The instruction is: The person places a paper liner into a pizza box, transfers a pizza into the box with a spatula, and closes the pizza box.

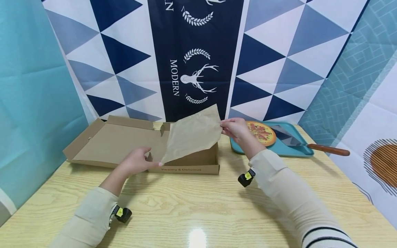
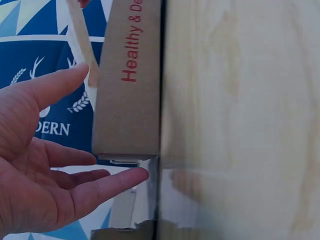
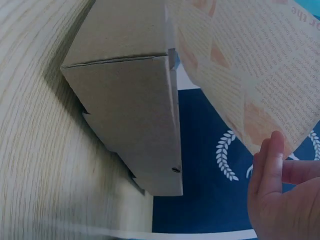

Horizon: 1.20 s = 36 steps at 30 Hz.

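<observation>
A sheet of printed wrapping paper (image 1: 193, 134) slants over the open cardboard pizza box (image 1: 198, 168), its upper right corner highest. My right hand (image 1: 235, 129) pinches that right side between thumb and fingers; the right wrist view shows the fingertips (image 3: 272, 145) at the sheet's corner. At the box's front left, my left hand (image 1: 134, 162) has its thumb and fingers spread apart. Its thumb tip lies right at the paper's lower left corner. In the left wrist view the left hand (image 2: 45, 165) holds nothing, with its fingers beside the box's printed front wall (image 2: 127, 100).
The box's lid (image 1: 114, 139) lies folded back to the left. Behind my right hand, a teal tray (image 1: 288, 150) carries a pizza (image 1: 262, 133) and a pizza server (image 1: 285, 136), its wooden handle (image 1: 328, 149) jutting past the rim. Patterned cloth hangs behind the wooden table (image 1: 186, 199).
</observation>
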### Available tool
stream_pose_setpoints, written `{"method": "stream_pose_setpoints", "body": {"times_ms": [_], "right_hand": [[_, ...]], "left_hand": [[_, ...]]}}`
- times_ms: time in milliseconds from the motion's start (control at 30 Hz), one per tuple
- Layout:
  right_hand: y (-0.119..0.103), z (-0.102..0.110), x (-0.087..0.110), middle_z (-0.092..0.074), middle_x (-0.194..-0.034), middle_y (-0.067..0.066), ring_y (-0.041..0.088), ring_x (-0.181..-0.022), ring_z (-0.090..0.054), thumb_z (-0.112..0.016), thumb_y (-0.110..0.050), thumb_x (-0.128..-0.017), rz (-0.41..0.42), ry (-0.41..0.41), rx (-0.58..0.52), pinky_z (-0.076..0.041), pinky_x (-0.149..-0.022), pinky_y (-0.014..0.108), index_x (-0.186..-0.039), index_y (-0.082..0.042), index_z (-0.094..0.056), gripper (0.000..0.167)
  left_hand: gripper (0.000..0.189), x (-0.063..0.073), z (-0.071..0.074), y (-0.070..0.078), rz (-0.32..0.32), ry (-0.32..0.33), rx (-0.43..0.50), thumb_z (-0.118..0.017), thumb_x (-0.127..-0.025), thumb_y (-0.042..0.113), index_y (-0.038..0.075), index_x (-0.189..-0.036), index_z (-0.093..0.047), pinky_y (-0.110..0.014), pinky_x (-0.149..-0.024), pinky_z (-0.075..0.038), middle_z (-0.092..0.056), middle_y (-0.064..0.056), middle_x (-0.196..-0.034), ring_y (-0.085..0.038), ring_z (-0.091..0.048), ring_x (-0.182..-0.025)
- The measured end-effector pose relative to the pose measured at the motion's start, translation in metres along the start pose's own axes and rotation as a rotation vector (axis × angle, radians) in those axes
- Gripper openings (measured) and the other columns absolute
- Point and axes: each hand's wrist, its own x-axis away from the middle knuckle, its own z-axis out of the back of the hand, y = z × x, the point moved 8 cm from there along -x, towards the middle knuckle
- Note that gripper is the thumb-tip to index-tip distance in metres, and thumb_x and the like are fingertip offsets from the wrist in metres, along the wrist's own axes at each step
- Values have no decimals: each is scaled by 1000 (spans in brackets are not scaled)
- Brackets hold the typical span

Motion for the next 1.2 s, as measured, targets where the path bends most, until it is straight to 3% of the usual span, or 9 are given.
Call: {"method": "stream_pose_setpoints", "body": {"times_ms": [133,267,367,500,700,933,1200], "right_hand": [[5,-8,-7,-63,-79,5,6,-62,-62,-55,3,-96,-20,2,12,-53,-58,15,-121,14,-55,28],[8,-17,-13,-62,-73,5,7,-58,-61,-54,8,-94,-14,2,4,-53,-56,16,-114,16,-56,22],[10,-23,-17,-61,-74,6,6,-54,-60,-54,8,-92,-16,11,37,-53,-54,16,-112,16,-57,21],[14,-29,-21,-62,-84,11,7,-54,-60,-56,6,-92,-38,19,108,-54,-56,18,-113,15,-59,23],[22,-33,-26,-61,-100,17,8,-56,-60,-58,6,-91,-54,31,170,-57,-62,22,-105,12,-61,16],[25,-31,-32,-62,-96,16,10,-58,-59,-60,6,-89,-16,47,287,-59,-69,29,-100,11,-64,13],[19,-37,-37,-65,-85,13,11,-54,-60,-66,7,-82,65,63,503,-59,-70,33,-79,6,-66,3]], "left_hand": [[91,-1,-4,-3,16,4,5,-74,-86,40,-16,-143,-32,-56,-104,-38,-37,-34,-144,-48,-43,-128],[88,0,-6,-6,52,3,31,-73,-87,37,-15,-144,-31,-57,-103,-39,-38,-36,-142,-37,-65,-99],[88,1,-8,-8,75,-1,45,-73,-87,36,-14,-145,-29,-57,-103,-39,-37,-36,-143,-24,-67,-78],[89,2,-9,-9,89,2,44,-74,-87,37,-13,-146,-30,-58,-104,-38,-36,-35,-145,-32,-65,-99],[88,1,-9,-8,89,11,40,-74,-87,36,-13,-146,-30,-57,-105,-37,-36,-34,-145,-46,-43,-129],[87,1,-9,-6,79,12,36,-74,-87,34,-13,-146,-30,-57,-106,-36,-36,-34,-145,-48,-34,-134],[86,0,-8,-4,77,19,39,-74,-87,33,-13,-145,-31,-57,-107,-35,-36,-34,-145,-49,-33,-134]]}}
